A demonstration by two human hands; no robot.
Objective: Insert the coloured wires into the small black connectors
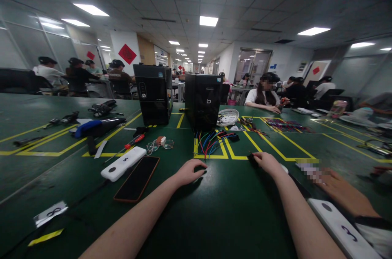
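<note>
Tabletop (226, 210) separates left hand (188, 172), grip apart, from right hand (268, 162), clamped on black piece (251, 158) beside yellow tape (239, 157).

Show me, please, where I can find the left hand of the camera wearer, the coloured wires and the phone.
Left hand (188, 172): head view, on the back of the hand.
Coloured wires (210, 141): head view, near the middle of the bunch.
Phone (137, 179): head view, on its dark screen.
</note>
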